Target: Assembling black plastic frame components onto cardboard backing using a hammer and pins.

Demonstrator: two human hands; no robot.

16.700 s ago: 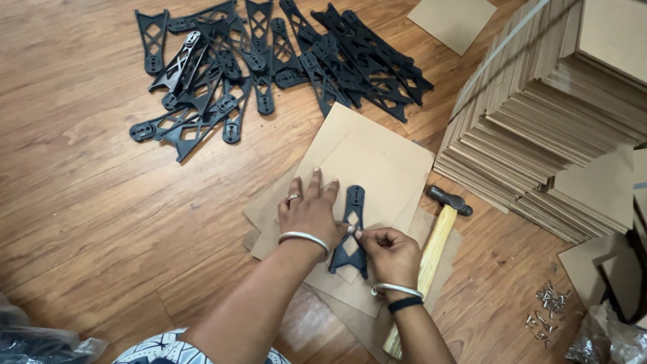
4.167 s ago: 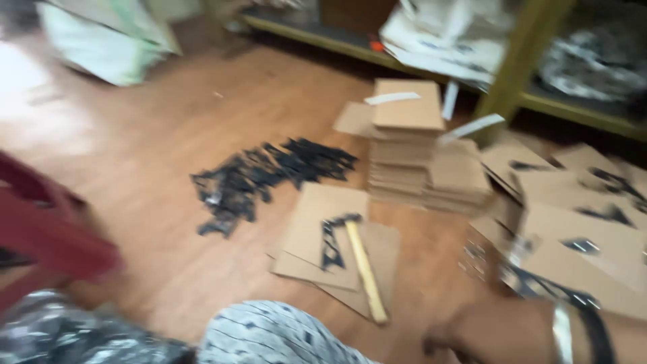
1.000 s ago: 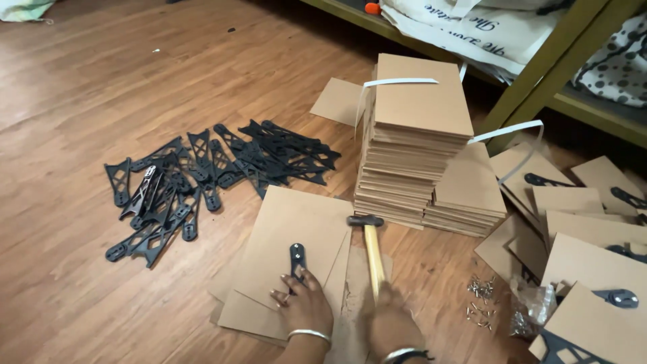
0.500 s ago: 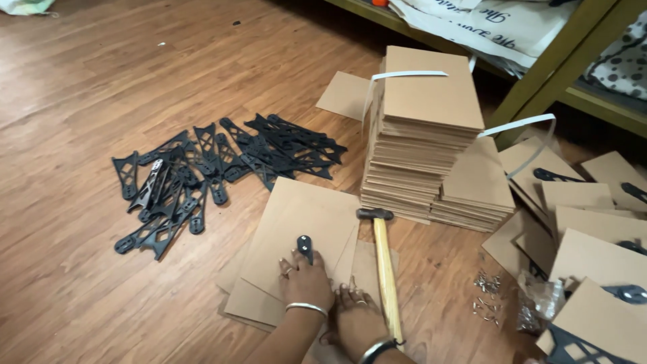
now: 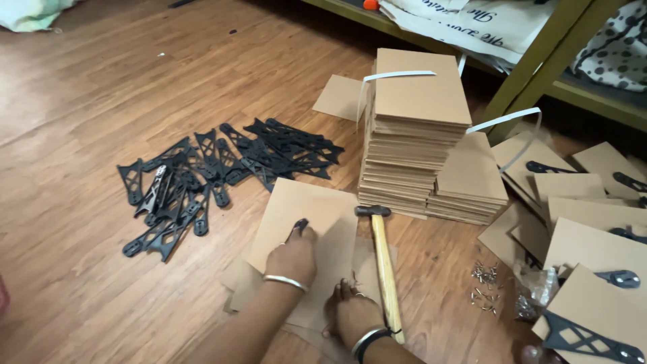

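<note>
My left hand (image 5: 291,256), with a silver bangle on the wrist, lies closed over a black plastic bracket (image 5: 300,224) on a sheet of brown cardboard (image 5: 323,209) on the floor. Only the bracket's top end shows past my fingers. My right hand (image 5: 352,311), wearing a dark bangle, rests fingertips down on the cardboard's lower edge. It sits just left of the wooden handle of a hammer (image 5: 383,269) and does not grip it. The hammer lies flat with its black head pointing away from me.
A loose pile of black brackets (image 5: 202,178) lies to the left on the wooden floor. Two stacks of cardboard sheets (image 5: 418,135) stand behind the hammer. To the right are small metal fasteners (image 5: 485,286), a plastic bag (image 5: 536,296), and cardboard sheets with brackets (image 5: 593,317). A shelf post (image 5: 539,64) stands behind.
My left hand has slid forward over the bracket, so less of it shows. My right hand has stayed beside the hammer handle. The view has shifted slightly.
</note>
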